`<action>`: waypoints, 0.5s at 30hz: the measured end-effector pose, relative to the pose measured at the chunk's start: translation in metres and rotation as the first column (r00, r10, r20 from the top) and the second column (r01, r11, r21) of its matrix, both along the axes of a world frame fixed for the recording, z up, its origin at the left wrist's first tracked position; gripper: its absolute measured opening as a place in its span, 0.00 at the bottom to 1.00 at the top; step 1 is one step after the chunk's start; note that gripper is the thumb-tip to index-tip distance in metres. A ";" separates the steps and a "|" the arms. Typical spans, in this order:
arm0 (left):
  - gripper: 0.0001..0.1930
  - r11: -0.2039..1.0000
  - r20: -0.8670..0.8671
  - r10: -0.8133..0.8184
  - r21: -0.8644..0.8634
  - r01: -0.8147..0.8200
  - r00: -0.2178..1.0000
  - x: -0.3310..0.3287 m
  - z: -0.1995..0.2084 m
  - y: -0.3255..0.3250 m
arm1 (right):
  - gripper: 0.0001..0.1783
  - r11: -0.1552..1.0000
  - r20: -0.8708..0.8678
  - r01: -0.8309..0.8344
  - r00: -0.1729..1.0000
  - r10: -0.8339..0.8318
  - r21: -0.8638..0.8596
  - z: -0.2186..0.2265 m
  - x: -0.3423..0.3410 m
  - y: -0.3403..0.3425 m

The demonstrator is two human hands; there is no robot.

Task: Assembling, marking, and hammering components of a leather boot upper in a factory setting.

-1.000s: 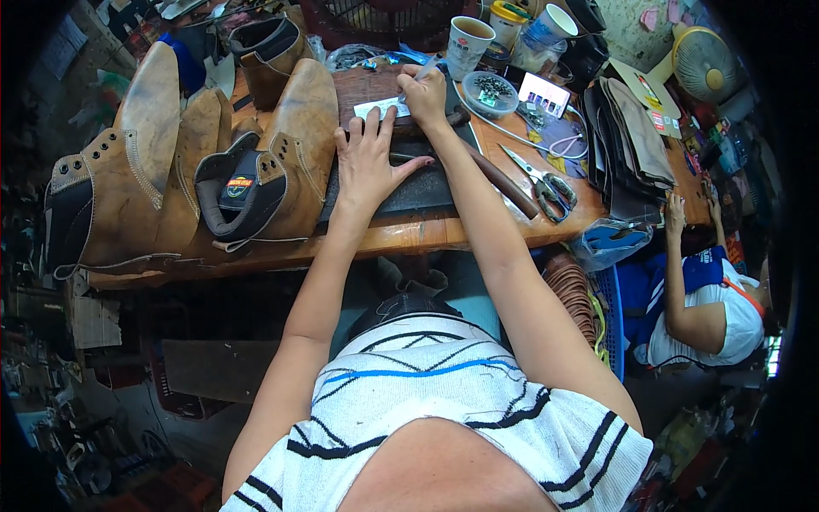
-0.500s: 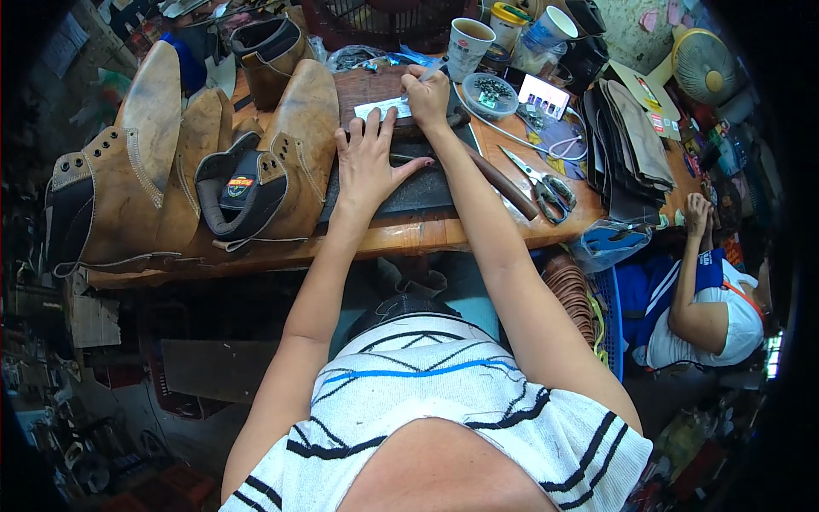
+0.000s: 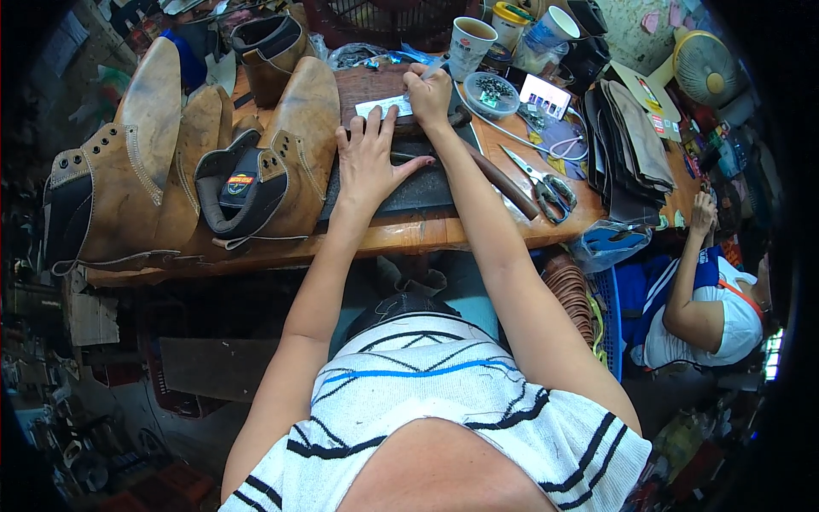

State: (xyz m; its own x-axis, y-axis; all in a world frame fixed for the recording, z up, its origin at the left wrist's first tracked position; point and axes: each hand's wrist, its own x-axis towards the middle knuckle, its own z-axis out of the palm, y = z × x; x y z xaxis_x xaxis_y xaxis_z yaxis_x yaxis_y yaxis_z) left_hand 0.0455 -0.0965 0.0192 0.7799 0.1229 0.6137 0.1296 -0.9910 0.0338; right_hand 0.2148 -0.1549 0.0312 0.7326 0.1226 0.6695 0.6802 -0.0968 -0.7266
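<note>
- We see the left hand (image 3: 367,160) laid palm down, its fingers spread apart and its thumb stretched out to the right, nothing gripped in it
- Its fingertips reach the lower edge of a small white rectangular paper slip (image 3: 374,108), which lies on a dark brown flat board (image 3: 368,81) toward the far side of the brown wooden surface (image 3: 409,236)
- We find the right hand (image 3: 429,98) closed around a slim pale pen (image 3: 437,66), at the right end of the slip; we cannot tell where the pen's tip is, since the fingers cover it
- Left of the left hand we see a tan-brown leather boot upper with a dark padded collar (image 3: 243,192), and beyond it a larger matching boot upper (image 3: 119,188)
- To the right of the right hand we note a clear round plastic tub of small dark pieces (image 3: 509,101), with a white paper cup of brown liquid (image 3: 467,60) just behind it
- Near the right forearm we see metal scissors with dark handles (image 3: 556,198) lying beside a curved brown rod (image 3: 510,194)
</note>
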 end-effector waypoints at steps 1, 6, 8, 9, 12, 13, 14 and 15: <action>0.51 1.000 -0.015 -0.002 -0.013 0.002 1.000 0.000 0.000 0.000 | 0.12 1.000 0.024 0.016 1.000 -0.016 0.011 -0.001 0.000 0.000; 0.51 1.000 -0.015 -0.001 -0.014 0.001 1.000 0.000 0.001 0.000 | 0.13 1.000 0.009 0.001 1.000 -0.001 -0.026 -0.001 0.001 -0.002; 0.50 1.000 -0.026 0.000 -0.018 -0.001 1.000 -0.001 0.002 0.000 | 0.14 0.999 0.002 0.007 1.000 -0.007 -0.042 0.001 0.000 -0.003; 0.51 1.000 -0.034 -0.001 -0.023 0.000 0.999 -0.001 0.002 0.000 | 0.13 1.000 0.000 -0.004 1.000 0.004 -0.027 0.001 0.000 -0.003; 0.51 1.000 -0.035 -0.005 -0.029 0.004 0.999 -0.001 0.002 0.000 | 0.13 1.000 0.018 0.002 1.000 -0.002 0.005 0.000 0.000 -0.001; 0.51 1.000 -0.028 -0.006 -0.030 0.005 1.000 -0.001 0.002 0.000 | 0.13 1.000 0.037 0.017 0.999 -0.018 0.023 -0.001 0.000 0.000; 0.51 1.000 -0.028 -0.007 -0.030 0.006 1.000 -0.001 0.002 -0.001 | 0.13 1.000 0.037 0.018 0.999 -0.019 0.022 -0.001 0.001 -0.001; 0.50 1.000 -0.027 -0.004 -0.027 0.004 1.000 -0.001 0.002 0.000 | 0.13 1.000 0.041 0.016 0.999 -0.017 0.021 -0.001 0.000 0.000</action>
